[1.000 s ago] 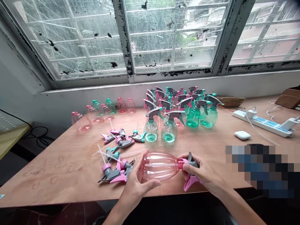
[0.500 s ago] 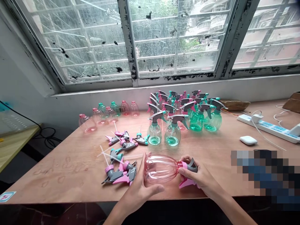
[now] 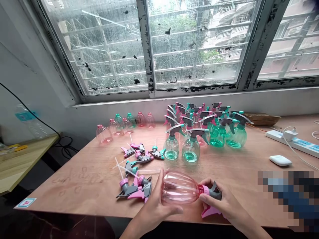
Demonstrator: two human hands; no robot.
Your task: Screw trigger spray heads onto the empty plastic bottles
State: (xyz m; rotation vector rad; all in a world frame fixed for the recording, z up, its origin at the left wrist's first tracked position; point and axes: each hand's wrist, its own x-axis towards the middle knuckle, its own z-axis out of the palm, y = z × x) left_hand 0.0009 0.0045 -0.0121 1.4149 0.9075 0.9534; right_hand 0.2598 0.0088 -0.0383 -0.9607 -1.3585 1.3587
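A clear pink spray bottle (image 3: pixel 179 188) lies sideways between my hands above the table's front edge. My left hand (image 3: pixel 159 202) cups its base, thumb below and fingers mostly hidden behind it. At the neck, my right hand (image 3: pixel 216 196) grips the pink collar of a grey and pink trigger sprayer (image 3: pixel 211 209), thumb in front. The sprayer head sits on the bottle's neck. Left of my left hand lies a pile of loose trigger sprayers (image 3: pixel 134 187) with thin tubes. Farther back are more loose sprayers (image 3: pixel 143 156).
Spray bottles with heads fitted (image 3: pixel 190 151) stand grouped behind my hands. Several headless pink and green bottles (image 3: pixel 104 134) stand at the back left. To the right are a power strip (image 3: pixel 296 142), a white case (image 3: pixel 280 160) and a pixelated patch (image 3: pixel 289 196).
The view has shifted, so everything appears farther right and lower. My right hand has changed its grip around the sprayer collar, and the trigger has turned slightly. My left hand keeps holding the bottle.
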